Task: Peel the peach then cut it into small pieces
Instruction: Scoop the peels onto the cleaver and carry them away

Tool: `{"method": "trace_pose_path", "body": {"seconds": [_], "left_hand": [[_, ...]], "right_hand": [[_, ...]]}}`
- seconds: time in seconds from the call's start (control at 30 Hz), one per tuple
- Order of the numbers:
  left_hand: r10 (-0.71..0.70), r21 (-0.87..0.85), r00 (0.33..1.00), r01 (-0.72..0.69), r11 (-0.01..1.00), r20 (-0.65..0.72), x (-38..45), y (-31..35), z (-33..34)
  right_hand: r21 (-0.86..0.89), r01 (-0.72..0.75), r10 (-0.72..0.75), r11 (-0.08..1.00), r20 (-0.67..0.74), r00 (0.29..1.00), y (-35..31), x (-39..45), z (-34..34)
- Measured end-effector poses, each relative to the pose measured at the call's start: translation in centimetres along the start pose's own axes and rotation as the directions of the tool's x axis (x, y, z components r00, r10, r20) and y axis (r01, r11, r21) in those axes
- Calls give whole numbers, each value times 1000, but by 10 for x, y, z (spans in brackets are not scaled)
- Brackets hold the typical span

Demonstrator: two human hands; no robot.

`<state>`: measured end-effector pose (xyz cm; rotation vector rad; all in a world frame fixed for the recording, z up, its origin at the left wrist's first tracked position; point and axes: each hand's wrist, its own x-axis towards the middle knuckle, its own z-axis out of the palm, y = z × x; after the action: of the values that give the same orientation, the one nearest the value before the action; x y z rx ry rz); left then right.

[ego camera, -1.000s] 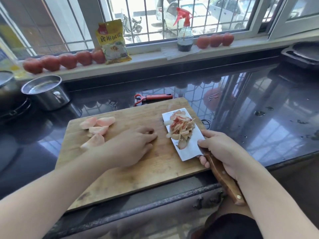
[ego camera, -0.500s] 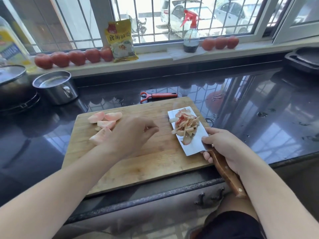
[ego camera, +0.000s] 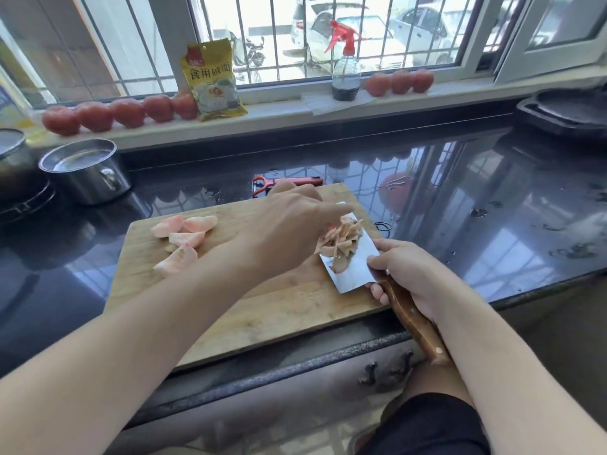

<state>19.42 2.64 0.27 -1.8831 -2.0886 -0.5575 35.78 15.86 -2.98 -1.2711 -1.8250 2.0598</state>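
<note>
My right grip (ego camera: 405, 274) curls round the cleaver (ego camera: 353, 269) heaped with peels (ego camera: 341, 239), my open left hand (ego camera: 289, 228) steadying them, peach pieces (ego camera: 184, 236) on the board (ego camera: 262, 303); tilting could spill peels across the bench (ego camera: 492, 208).

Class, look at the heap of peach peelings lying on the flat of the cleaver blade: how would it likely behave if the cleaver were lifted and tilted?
The peach peelings are thin loose strips, so they are probably light and floppy. Heaped unsecured on the smooth cleaver blade, they would likely slide off. They look moist, so some may cling.
</note>
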Motion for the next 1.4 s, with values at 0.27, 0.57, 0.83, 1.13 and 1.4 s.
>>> {"method": "trace_pose_path", "body": {"seconds": [0.27, 0.57, 0.83, 1.13, 1.4], "left_hand": [[-265, -120, 963, 269, 956, 56, -27, -22, -19], [-710, -292, 702, 669, 684, -54, -71, -62, -44], [-763, -298, 574, 703, 645, -297, -189, -49, -86], [-758, -181, 386, 820, 543, -526, -414, 60, -166], [-721, -68, 268, 914, 400, -639, -512, 116, -227]], "right_hand": [[-23, 13, -13, 1000, 28, 1000, -2, -3, -4], [-96, 48, -42, 994, 67, 997, -37, 6, 36], [-144, 148, -98, 978, 305, 947, -42, -47, 125], [-93, 128, -43, 987, 624, 780, 31, -175, 255], [-179, 161, 70, 971, 851, 520, 94, -250, 372]]}}
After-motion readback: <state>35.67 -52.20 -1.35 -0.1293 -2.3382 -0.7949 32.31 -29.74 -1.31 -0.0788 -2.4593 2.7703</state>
